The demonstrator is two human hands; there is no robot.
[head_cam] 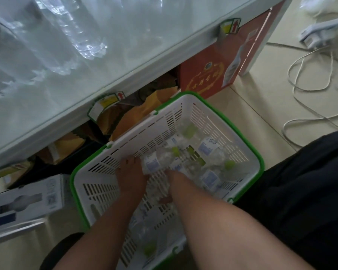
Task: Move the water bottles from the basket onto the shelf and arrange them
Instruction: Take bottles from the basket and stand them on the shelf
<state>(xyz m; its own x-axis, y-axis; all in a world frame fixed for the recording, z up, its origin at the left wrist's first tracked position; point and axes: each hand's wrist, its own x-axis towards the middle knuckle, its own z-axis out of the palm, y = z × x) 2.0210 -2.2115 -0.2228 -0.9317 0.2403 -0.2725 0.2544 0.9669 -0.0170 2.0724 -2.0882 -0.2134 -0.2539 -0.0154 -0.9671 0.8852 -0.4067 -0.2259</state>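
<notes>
Pale floor tiles (248, 106) carry a white slotted basket (213, 121) with a green rim, set close against the front edge of a glass-topped shelf (109, 61) that runs diagonally across the upper left. Clear bottles on the shelf (66, 34) show only as blurred, glinting shapes. Under the shelf stand a red printed carton (209, 75) and some brown cardboard (137, 117); a white product box (25, 201) lies at the lower left. Grey cables (308, 75) loop over the tiles at the right, near a white power strip (320, 32).

Inside the basket lie several water bottles (207, 149) on their sides, with white-blue labels and green caps. Their long axes run in mixed directions, most slanting from lower left to upper right.

Both bare forearms reach down into the basket. The left hand (131, 176) curls around one bottle (154, 162), which lies across the pile with its labelled end at the hand and its green cap toward the upper right. The right hand (176, 176) is buried among the bottles just beside it; whether its fingers grip anything, I cannot tell. Dark clothing (300, 191) fills the right edge.
</notes>
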